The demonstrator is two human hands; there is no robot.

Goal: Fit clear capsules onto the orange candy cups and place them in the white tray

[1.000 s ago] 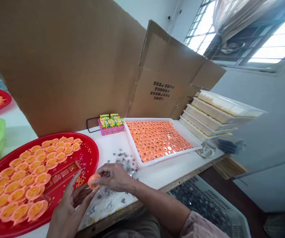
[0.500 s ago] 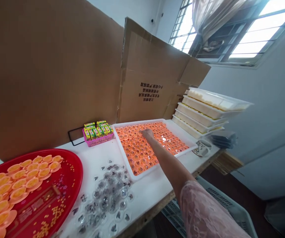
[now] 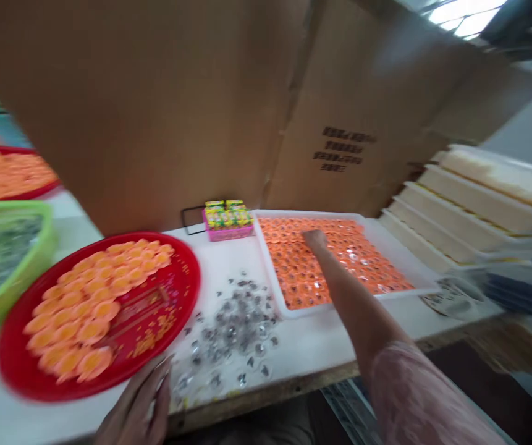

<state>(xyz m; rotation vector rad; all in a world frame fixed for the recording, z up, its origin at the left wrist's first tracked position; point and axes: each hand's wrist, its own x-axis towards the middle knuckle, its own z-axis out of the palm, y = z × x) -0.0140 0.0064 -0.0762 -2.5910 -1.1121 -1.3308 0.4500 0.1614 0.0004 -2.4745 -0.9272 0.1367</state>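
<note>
My right hand (image 3: 315, 238) reaches over the white tray (image 3: 285, 307), just above its rows of orange cups (image 3: 296, 272); the fingers are blurred and partly hidden, so what they touch or hold cannot be made out. At the front edge of the table, my left hand (image 3: 140, 402) lies low beside the round red tray (image 3: 190, 272), its fingers stretched out and nothing visible in them. Orange egg-shaped pieces with yellow-orange fill (image 3: 94, 330) cover much of the red tray. Between the two trays, many small clear domes with dark bits (image 3: 231, 330) are scattered.
A pink basket of small yellow-green boxes (image 3: 228, 233) stands behind the domes. Cardboard (image 3: 177, 111) walls off the back. Stacked white trays (image 3: 460, 213) rise at the right, near a cup (image 3: 453, 300). At the left are a green basin (image 3: 46, 238) and another red tray (image 3: 57, 183).
My right hand went from handling an orange cup near my left hand to the white tray, where it stays. My left hand left view and is back at the table edge. The view swung right, then left.
</note>
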